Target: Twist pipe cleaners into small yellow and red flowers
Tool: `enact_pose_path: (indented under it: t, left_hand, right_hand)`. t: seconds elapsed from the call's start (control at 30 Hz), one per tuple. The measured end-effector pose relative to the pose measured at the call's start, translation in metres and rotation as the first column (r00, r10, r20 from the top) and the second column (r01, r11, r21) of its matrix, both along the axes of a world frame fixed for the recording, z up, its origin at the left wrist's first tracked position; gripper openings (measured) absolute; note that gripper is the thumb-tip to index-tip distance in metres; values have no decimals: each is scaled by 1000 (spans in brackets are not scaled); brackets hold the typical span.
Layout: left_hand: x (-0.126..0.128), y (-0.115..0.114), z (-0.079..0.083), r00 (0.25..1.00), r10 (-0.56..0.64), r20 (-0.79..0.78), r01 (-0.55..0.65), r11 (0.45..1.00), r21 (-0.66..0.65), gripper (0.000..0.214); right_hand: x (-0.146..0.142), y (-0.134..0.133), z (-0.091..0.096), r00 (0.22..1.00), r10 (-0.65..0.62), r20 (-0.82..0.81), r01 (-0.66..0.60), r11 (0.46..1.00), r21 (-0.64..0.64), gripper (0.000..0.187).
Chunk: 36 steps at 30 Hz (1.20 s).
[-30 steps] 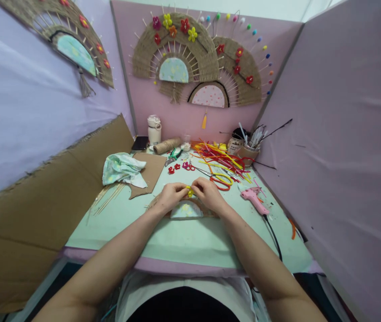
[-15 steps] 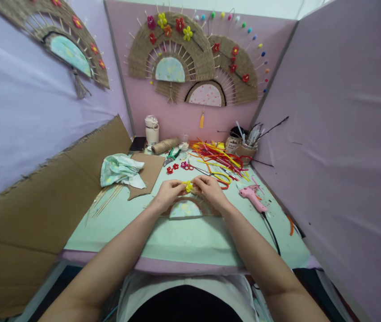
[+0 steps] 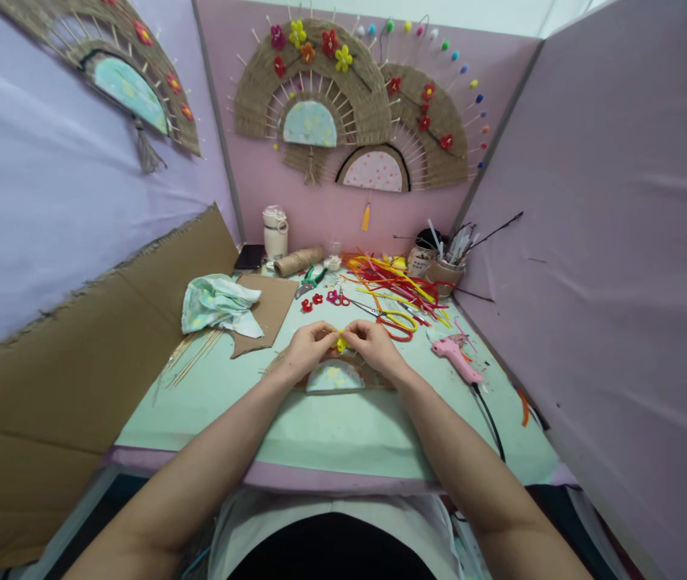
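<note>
Between the fingertips of my two hands is a small yellow pipe-cleaner flower (image 3: pixel 341 344), partly covered by the fingers. My left hand (image 3: pixel 314 346) pinches it from the left, and my right hand (image 3: pixel 372 345) pinches it from the right. Under both hands lies a twine-wrapped fan (image 3: pixel 336 375) with a pale green half-round centre; much of its upper part is hidden. Beyond the hands, small red flowers (image 3: pixel 308 305) and a magenta flower (image 3: pixel 332 296) rest on the table.
Scissors (image 3: pixel 400 320) and a heap of coloured pipe cleaners (image 3: pixel 388 278) lie behind my right hand. A pink glue gun (image 3: pixel 457 358) with a black cord is at the right. Patterned cloth (image 3: pixel 219 304) and cardboard (image 3: pixel 267 310) lie left. Finished fans (image 3: pixel 343 97) hang on the back wall.
Fingertips of both hands have drawn closer together over the yellow flower, which now shows less. The fan stays beneath them, and the view has shifted slightly.
</note>
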<state>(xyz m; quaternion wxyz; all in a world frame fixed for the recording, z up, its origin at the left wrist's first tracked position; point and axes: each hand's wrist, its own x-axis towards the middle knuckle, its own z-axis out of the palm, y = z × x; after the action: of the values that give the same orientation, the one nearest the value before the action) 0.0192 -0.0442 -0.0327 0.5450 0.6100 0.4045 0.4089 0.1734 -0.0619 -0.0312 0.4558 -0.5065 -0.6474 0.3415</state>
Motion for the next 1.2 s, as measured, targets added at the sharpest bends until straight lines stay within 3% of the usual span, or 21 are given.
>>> enact_pose_path:
  t: [0.17,0.33,0.43,0.57,0.67,0.87,1.2]
  left_hand:
    - [-2,4,-7,995,-36,-91,49,988,145,24]
    - [-1,10,-9,995,80,52,-85,992,92,27]
    - [-1,12,-11,984,128,120,-139,986,93,27]
    - [-1,9,-8,985,148,86,-160,976,145,25]
    - [0,4,-2,987,121,109,-130,989,76,25]
    - [1,-6,9,975,64,212,-25,983,-181,49]
    - [2,-1,1,996,81,45,-75,989,-124,31]
  right_hand:
    - [2,2,-3,999,27,22,-28,999,37,17]
    - [1,2,0,993,-85,-82,84,996,-11,22]
    - [-3,-1,2,992,-67,-106,60,995,-76,21]
    - [-11,-5,2,986,-43,-163,16,987,-163,20]
    - [-13,-4,-2,969,-75,-236,26,978,-205,18]
    - [-11,2,-14,916,-106,-387,-2,963,-269,22]
    - [-12,-4,-4,966,-89,-243,10,951,-309,16]
